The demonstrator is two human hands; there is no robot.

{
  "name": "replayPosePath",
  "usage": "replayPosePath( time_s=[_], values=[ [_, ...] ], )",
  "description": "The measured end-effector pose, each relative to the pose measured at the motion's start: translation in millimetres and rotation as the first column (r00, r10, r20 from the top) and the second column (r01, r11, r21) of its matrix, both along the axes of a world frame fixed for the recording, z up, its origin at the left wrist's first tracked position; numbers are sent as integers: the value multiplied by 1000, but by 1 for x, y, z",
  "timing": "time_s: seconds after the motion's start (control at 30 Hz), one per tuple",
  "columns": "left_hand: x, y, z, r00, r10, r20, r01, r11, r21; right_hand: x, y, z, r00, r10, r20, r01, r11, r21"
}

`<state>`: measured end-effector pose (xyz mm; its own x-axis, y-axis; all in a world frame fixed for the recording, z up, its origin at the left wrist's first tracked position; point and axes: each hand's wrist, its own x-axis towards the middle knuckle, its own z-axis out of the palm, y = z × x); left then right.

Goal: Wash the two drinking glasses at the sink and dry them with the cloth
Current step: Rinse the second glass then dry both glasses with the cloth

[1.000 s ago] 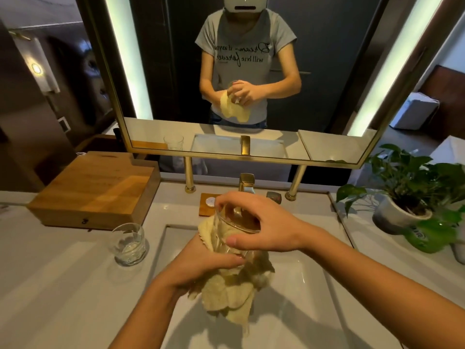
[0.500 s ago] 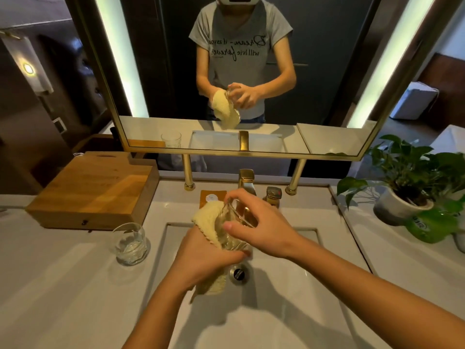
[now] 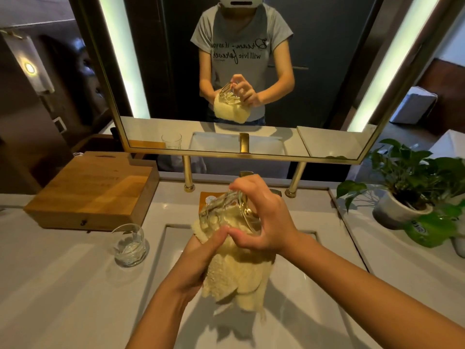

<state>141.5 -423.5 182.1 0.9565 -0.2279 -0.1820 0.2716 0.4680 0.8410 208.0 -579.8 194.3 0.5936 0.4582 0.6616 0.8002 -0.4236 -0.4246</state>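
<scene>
Over the white sink point(image 3: 161, 250), my right hand point(image 3: 264, 222) grips a clear drinking glass point(image 3: 221, 210), tilted with its base up and to the left. My left hand point(image 3: 198, 258) holds a pale yellow cloth point(image 3: 239, 275) from below, pressed against the glass's lower part; the cloth's loose end hangs down over the basin. The glass's mouth is hidden by cloth and fingers. A second clear glass point(image 3: 129, 245) stands upright on the counter left of the sink.
A wooden box point(image 3: 93, 190) sits on the counter at the back left. A gold faucet point(image 3: 245, 174) is mostly hidden behind my hands. A potted plant point(image 3: 407, 187) stands at the right. A gold-framed mirror point(image 3: 226, 150) rises behind the sink.
The glass has tipped over further, base now up-left. The cloth now wraps its lower part and hangs lower over the basin. My hands have lifted slightly.
</scene>
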Motion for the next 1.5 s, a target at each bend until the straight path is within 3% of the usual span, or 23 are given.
replayPosePath(
  time_s=[0.1, 0.17, 0.23, 0.3, 0.37, 0.43, 0.47, 0.5, 0.53, 0.57, 0.6, 0.67, 0.73, 0.77, 0.8, 0.87, 0.97, 1.03, 1.13, 1.2, 1.27, 1.4, 1.5],
  values=[
    [-1, -3, 5, 988, 106, 109, -118, 987, 109, -1, 1, -4, 993, -110, -51, 111, 993, 26],
    [-1, -8, 7, 974, 180, 141, -196, 974, 111, -9, 7, -14, 968, -151, -198, 174, 979, 104],
    [1, -13, 4, 956, 246, 161, -263, 960, 96, -24, 18, -24, 901, -59, -429, 180, 952, 248],
    [3, -13, 0, 933, 306, 188, -329, 938, 105, -37, 30, -24, 688, 177, -704, 230, 867, 443],
    [4, -8, -4, 915, 311, 257, -367, 906, 211, -40, 31, -22, 363, 303, -881, 354, 830, 431],
    [3, -2, -7, 906, 245, 346, -369, 857, 361, -35, 22, -23, -28, 460, -887, 420, 811, 407],
    [2, 1, -10, 899, 182, 397, -364, 816, 449, -33, 18, -23, -176, 536, -826, 442, 793, 420],
    [1, 3, -11, 889, 116, 443, -363, 767, 529, -34, 17, -23, -256, 572, -779, 467, 779, 418],
    [0, 5, -11, 879, 82, 469, -375, 726, 576, -34, 17, -24, -280, 575, -769, 485, 776, 404],
    [1, 7, -12, 876, 85, 475, -387, 710, 588, -34, 19, -23, -255, 540, -802, 477, 792, 381],
    [2, 8, -11, 883, 114, 456, -390, 719, 575, -34, 22, -24, -167, 468, -868, 440, 823, 359],
    [5, 11, -9, 907, 174, 384, -368, 772, 519, -36, 28, -28, 199, 301, -933, 347, 868, 354],
    [6, 15, -5, 936, 199, 291, -310, 859, 407, -38, 30, -32, 567, 205, -798, 197, 907, 373],
    [6, 18, -2, 949, 195, 249, -273, 900, 338, -40, 28, -33, 705, 166, -689, 106, 937, 333],
    [5, 22, -2, 961, 174, 213, -231, 932, 279, -41, 26, -35, 807, 117, -579, 33, 970, 241],
    [3, 26, -2, 982, 84, 170, -118, 971, 206, -41, 20, -35, 912, 43, -408, -28, 999, 42],
    [3, 36, -5, 983, -67, 170, 27, 974, 226, -39, 18, -32, 926, 38, -376, -43, 999, -3],
    [1, 37, -3, 956, -193, 223, 90, 911, 403, -38, 21, -32, 876, 75, -477, -36, 995, 91],
    [-2, 31, 2, 911, -300, 283, 16, 712, 702, -36, 28, -26, 682, 124, -720, 20, 982, 188],
    [-3, 30, -3, 921, -295, 256, -2, 651, 759, -36, 29, -19, 541, 67, -838, 9, 996, 86],
    [-6, 29, -12, 933, -275, 234, -28, 592, 805, -34, 24, -14, 460, -44, -887, -50, 996, -76],
    [-10, 15, -26, 914, -221, 340, -253, 345, 904, -29, 15, -14, 496, -274, -824, -132, 914, -383],
    [-13, 6, -32, 944, -146, 297, -232, 346, 909, -32, 15, -13, 627, -313, -713, -37, 903, -429]
  ],
)
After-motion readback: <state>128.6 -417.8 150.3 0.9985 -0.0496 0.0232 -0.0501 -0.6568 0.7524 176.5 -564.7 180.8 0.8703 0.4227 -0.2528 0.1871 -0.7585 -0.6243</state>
